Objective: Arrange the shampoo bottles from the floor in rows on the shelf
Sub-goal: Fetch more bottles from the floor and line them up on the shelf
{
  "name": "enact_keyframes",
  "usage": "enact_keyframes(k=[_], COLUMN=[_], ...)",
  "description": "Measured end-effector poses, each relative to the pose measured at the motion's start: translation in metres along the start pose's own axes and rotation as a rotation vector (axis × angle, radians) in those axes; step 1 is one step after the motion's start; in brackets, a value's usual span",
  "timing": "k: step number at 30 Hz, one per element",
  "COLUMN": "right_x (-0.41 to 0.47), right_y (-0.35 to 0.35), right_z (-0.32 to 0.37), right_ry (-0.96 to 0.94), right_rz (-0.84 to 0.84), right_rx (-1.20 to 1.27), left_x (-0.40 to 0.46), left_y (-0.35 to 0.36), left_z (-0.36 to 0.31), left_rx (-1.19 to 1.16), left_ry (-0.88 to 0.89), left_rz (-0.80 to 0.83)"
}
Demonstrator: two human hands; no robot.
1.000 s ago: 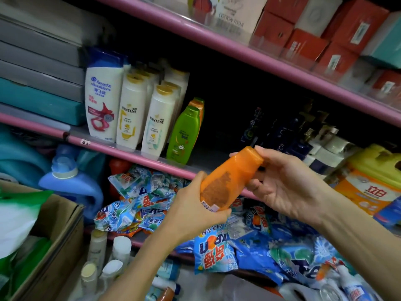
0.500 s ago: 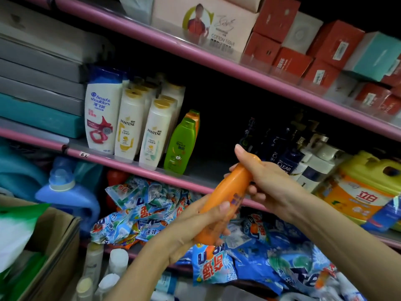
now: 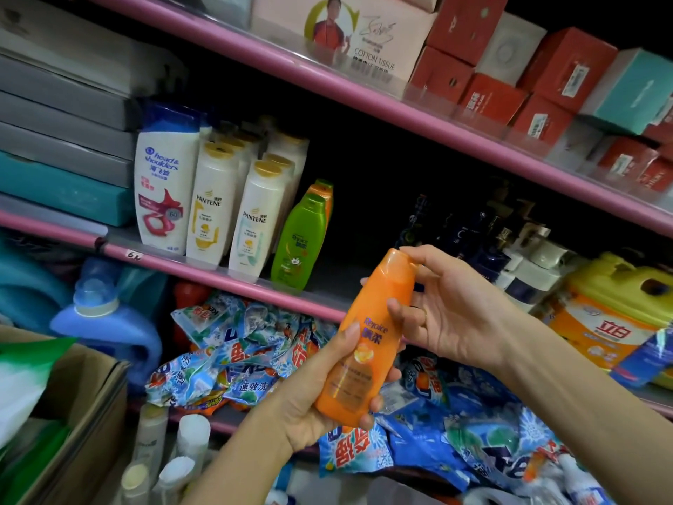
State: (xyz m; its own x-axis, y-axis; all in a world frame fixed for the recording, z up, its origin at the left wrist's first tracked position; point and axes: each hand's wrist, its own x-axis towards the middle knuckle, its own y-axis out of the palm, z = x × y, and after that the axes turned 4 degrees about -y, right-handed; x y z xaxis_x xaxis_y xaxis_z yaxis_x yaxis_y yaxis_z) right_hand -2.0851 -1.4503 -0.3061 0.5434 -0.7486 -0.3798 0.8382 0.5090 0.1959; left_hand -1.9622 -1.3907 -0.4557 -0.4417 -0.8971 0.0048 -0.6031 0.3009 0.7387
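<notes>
orange bottle (image 3: 368,340) got spun round since a second ago — label faces front now, so it's about ready for the shelf (image 3: 233,282). left hand (image 3: 320,399) wraps its base, right hand (image 3: 448,308) pinches the cap, in front of the shelf right of the green bottle (image 3: 299,242).

Rejoice on orange bottle (image 3: 364,344), Pantene on white bottles (image 3: 211,209), head & shoulders bottle (image 3: 164,184), Cotton Tissue box (image 3: 360,34)

Red boxes (image 3: 568,63) sat upper right beside a tissue pack (image 3: 349,34). Detergent sachets (image 3: 247,351) filled the lower centre. A cardboard box (image 3: 87,406) stood lower left.
</notes>
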Motion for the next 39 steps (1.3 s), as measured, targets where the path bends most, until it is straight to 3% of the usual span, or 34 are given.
enact_keyframes(k=[4,7,9,11,12,14,15,18,22,26,30,39], right_x=[-0.005,-0.009,-0.009,-0.004,0.000,0.015,0.024,0.062,0.122,0.172,0.197,0.255], right_y=[-0.003,-0.005,-0.006,-0.009,-0.012,-0.019,-0.023,-0.038,-0.051,-0.053,-0.059,-0.054], right_z=[-0.002,-0.017,-0.030,-0.038,-0.039,-0.038,-0.036,-0.028,-0.021,-0.026,-0.038,-0.037], right_ry=[-0.043,-0.129,-0.175,-0.218,-0.235,-0.303,-0.368,-0.623,-0.726,-0.693,-0.664,-0.643], right_rz=[0.104,0.094,0.035,-0.040,-0.076,-0.169,-0.218,-0.334,-0.341,-0.317,-0.297,-0.402], right_rx=[-0.090,-0.493,-0.730,-0.758,-0.730,-0.623,-0.582,-0.728,-0.865,-0.753,-0.701,-0.676], left_x=[0.003,0.003,0.015,0.026,0.031,0.035,0.032,0.040,0.048,0.052,0.055,0.070], left_y=[0.004,0.005,0.029,0.028,0.027,0.032,0.026,-0.006,-0.021,-0.038,-0.056,-0.065], left_z=[0.000,-0.003,-0.014,-0.018,-0.021,-0.027,-0.026,-0.028,-0.039,-0.044,-0.045,-0.044], left_rx=[-0.148,-0.161,-0.136,-0.198,-0.180,0.028,0.199,0.558,0.900,1.099,1.184,1.315], left_ry=[-0.026,-0.017,0.029,0.331,0.345,0.122,0.108,0.366,0.573,0.592,0.449,0.416], left_rz=[0.082,0.104,-0.065,-0.485,-0.602,-0.547,-0.591,-1.010,-1.309,-1.493,-1.609,-1.677])
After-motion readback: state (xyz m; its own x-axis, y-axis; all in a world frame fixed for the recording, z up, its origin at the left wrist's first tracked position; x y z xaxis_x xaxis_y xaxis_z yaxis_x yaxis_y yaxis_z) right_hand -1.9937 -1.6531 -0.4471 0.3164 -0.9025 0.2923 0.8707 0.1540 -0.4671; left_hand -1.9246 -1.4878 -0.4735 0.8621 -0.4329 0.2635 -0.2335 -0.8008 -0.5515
